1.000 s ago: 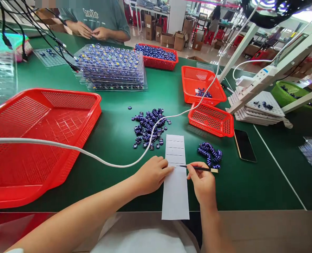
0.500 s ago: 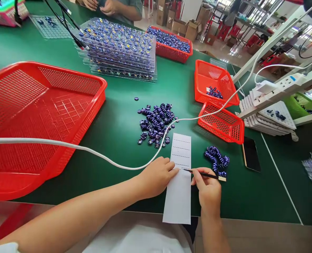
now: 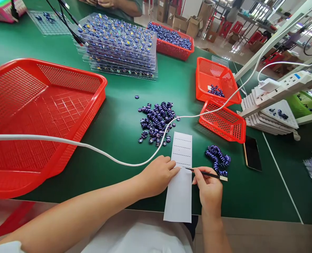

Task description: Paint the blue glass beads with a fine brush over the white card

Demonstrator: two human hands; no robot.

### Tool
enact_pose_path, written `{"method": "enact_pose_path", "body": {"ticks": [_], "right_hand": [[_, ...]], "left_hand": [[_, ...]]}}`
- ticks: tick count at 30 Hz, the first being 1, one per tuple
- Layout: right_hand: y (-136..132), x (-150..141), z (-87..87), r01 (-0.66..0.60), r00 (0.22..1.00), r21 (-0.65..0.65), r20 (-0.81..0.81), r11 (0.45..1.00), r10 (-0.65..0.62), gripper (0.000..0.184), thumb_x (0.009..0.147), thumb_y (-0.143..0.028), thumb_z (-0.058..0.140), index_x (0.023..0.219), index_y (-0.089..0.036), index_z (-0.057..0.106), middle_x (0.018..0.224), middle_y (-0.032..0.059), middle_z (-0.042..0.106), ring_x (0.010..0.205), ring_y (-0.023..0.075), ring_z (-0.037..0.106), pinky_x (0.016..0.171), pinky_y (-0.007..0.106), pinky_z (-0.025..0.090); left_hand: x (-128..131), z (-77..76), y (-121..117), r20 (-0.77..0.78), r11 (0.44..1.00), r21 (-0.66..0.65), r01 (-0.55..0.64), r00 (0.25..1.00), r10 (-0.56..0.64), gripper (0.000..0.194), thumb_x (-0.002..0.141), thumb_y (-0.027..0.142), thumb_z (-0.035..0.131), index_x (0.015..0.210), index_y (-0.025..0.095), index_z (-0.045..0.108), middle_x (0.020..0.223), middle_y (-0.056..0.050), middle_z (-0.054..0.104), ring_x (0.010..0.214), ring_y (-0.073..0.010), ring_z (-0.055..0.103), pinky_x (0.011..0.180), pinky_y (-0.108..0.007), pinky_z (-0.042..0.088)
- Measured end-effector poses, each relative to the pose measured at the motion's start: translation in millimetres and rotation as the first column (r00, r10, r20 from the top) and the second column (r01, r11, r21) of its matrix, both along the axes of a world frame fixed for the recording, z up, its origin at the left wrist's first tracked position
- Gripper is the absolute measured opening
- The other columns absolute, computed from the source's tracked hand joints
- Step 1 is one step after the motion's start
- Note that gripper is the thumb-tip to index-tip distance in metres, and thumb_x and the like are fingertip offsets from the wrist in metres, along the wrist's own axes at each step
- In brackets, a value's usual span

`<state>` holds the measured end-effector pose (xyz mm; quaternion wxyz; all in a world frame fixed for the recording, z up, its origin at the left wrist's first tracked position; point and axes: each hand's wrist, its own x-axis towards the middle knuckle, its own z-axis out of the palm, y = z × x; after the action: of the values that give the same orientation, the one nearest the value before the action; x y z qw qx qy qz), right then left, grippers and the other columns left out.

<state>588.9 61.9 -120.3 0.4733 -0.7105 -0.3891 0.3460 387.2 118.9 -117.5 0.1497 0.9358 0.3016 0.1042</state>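
Note:
A long white paper strip (image 3: 179,189) with ruled boxes at its far end lies on the green table in front of me. My left hand (image 3: 157,175) rests curled on its left edge, fingertips pressed on the paper. My right hand (image 3: 209,189) pinches a thin dark tool (image 3: 206,173), whose tip touches the strip near its middle. Just beyond lies a loose heap of dark blue beads (image 3: 157,121). A smaller pile of blue beads (image 3: 218,160) lies right of the strip.
A big red basket (image 3: 40,116) fills the left. A white cable (image 3: 92,149) runs across the table. Two small red baskets (image 3: 221,121) and a phone (image 3: 252,153) sit on the right. Clear bead trays (image 3: 119,45) are stacked at the back, where another person's hands show.
The view has tilted down a little. Both hands have stayed on the strip with the tool's tip at about the same place.

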Motion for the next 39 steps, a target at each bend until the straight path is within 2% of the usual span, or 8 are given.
{"method": "enact_pose_path", "body": {"ticks": [7,22,26,30,35,39], "right_hand": [[2,-1,4.1,-0.039,0.999,-0.041,0.035,0.998,0.041,0.038,0.077,-0.053,0.076,0.088,-0.017,0.067,0.064,0.0008,0.064,0.057,0.0157,0.060,0.054,0.026,0.050],[2,0,-1.4,-0.034,0.999,-0.014,0.032,0.999,0.034,0.034,0.078,-0.048,0.077,0.089,-0.017,0.068,0.067,0.0002,0.065,0.055,0.0135,0.059,0.054,0.024,0.048],[2,-1,-1.0,-0.030,1.000,0.024,-0.005,0.999,0.030,0.032,0.078,-0.045,0.078,0.087,-0.016,0.067,0.069,0.0010,0.065,0.053,0.0117,0.056,0.050,0.023,0.046],[2,2,-3.3,-0.042,0.988,0.098,-0.146,0.994,0.056,0.029,0.080,-0.041,0.078,0.089,-0.016,0.065,0.067,0.0012,0.066,0.048,0.0092,0.051,0.046,0.021,0.040],[-7,9,-6.3,0.022,0.970,0.166,-0.243,0.986,0.019,0.025,0.082,-0.037,0.078,0.088,-0.016,0.064,0.055,-0.0019,0.060,0.046,0.0097,0.051,0.045,0.020,0.037],[-23,14,-6.8,0.104,0.953,0.236,-0.302,0.966,-0.029,0.023,0.080,-0.034,0.079,0.084,-0.016,0.065,0.077,0.0065,0.072,0.047,0.0090,0.055,0.044,0.021,0.040]], "left_hand": [[1,-0.7,-1,0.004,1.000,0.001,-0.002,1.000,0.002,0.023,0.094,0.014,0.046,0.111,0.016,0.061,0.085,-0.007,0.060,0.076,-0.0225,0.049,0.064,-0.038,0.032],[2,-2.7,-3,0.012,1.000,0.030,-0.010,1.000,0.009,0.023,0.094,0.014,0.046,0.111,0.015,0.061,0.086,-0.008,0.060,0.076,-0.0231,0.049,0.063,-0.038,0.031],[2,-2.6,-3,0.003,0.999,0.033,-0.008,1.000,0.007,0.025,0.093,0.015,0.047,0.114,0.014,0.062,0.087,-0.008,0.060,0.077,-0.0229,0.050,0.064,-0.037,0.032],[1,-4.0,-3,0.006,1.000,0.023,-0.018,1.000,0.017,0.028,0.092,0.014,0.048,0.116,0.015,0.063,0.088,-0.008,0.062,0.079,-0.0236,0.052,0.064,-0.037,0.035],[-3,-4.4,-4,0.144,0.993,-0.076,-0.088,0.985,0.098,0.031,0.093,0.012,0.045,0.116,0.016,0.066,0.089,-0.008,0.064,0.080,-0.0223,0.057,0.068,-0.035,0.042],[-1,7.8,-5,0.320,0.935,-0.334,-0.117,0.919,0.229,0.026,0.095,0.017,0.050,0.112,0.016,0.069,0.093,-0.008,0.069,0.079,-0.0169,0.062,0.070,-0.027,0.047]]}}
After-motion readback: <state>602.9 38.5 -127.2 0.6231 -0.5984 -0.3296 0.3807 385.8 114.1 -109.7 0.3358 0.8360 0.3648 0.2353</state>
